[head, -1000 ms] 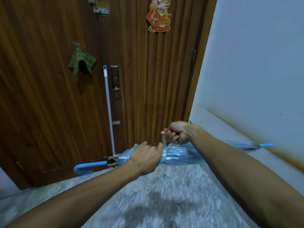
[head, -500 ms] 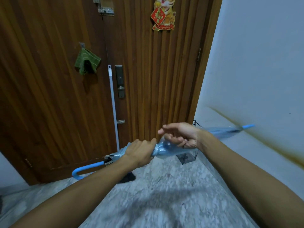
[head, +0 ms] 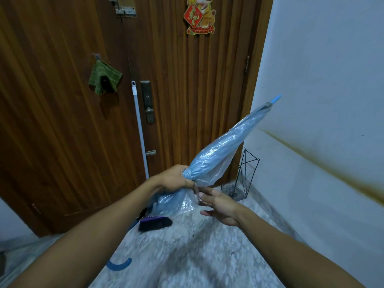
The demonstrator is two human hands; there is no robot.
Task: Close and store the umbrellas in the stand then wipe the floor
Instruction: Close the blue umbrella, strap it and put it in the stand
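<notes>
Brown wooden door (head: 62,132) fills the background, with a green cloth (head: 105,81) hung on a hook, a tiger decoration (head: 200,15) near the top, and a white mop pole (head: 140,129) leaning beside the lock (head: 148,101). Grey speckled floor (head: 187,256) runs below, and a black wire umbrella stand (head: 243,175) sits in the corner where the door frame meets the pale wall (head: 322,80). A dark brush head with a purple top (head: 154,222) lies on the floor behind the umbrella's lower folds.

The left hand (head: 176,178) grips the clear blue umbrella (head: 220,151) around its gathered canopy, tip pointing up and right toward the wall. Its curved blue handle (head: 119,266) shows low, between the forearms. The right hand (head: 218,205) is spread and relaxed just below the canopy — a thin strap (head: 196,191) hangs at its fingertips, though whether they pinch it I cannot tell.

Half a second ago the umbrella lay nearly level across the view; now it is tilted steeply, and the right hand has dropped from above the canopy to beneath it.
</notes>
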